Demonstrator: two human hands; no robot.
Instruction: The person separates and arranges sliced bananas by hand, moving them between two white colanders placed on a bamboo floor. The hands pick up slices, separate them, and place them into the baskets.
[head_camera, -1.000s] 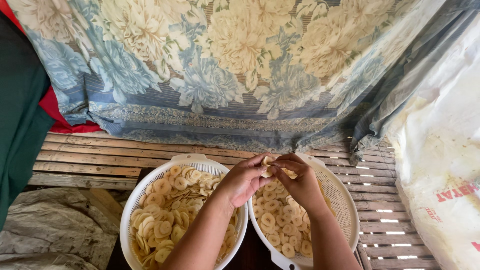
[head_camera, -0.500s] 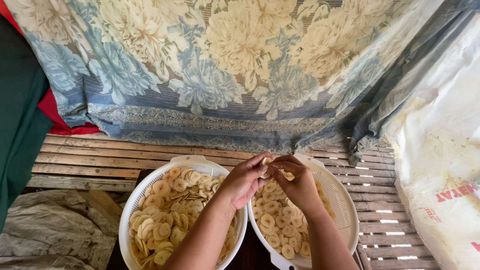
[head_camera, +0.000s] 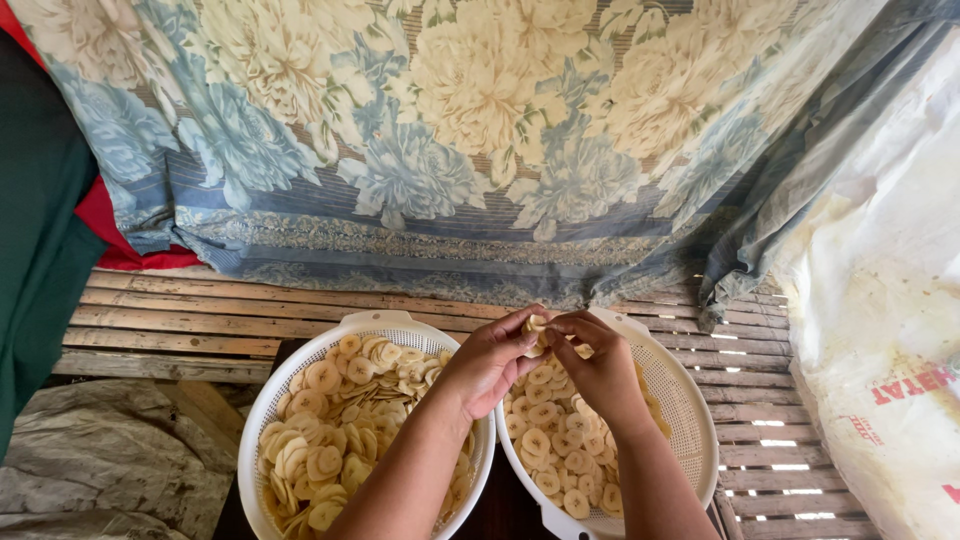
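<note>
A pale banana slice is pinched between the fingertips of the left hand and right hand, over the right white colander's far rim. The left white colander touches it. A white sack with red lettering fills the bamboo platform's right edge.

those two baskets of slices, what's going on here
A person's left hand and right hand meet above the right basket, pinching a few pale slices between the fingertips. Both white perforated baskets hold many round yellowish slices; the left basket looks fuller. They sit side by side by a slatted bench, with a floral cloth hanging behind and a white sack to the right.
</note>
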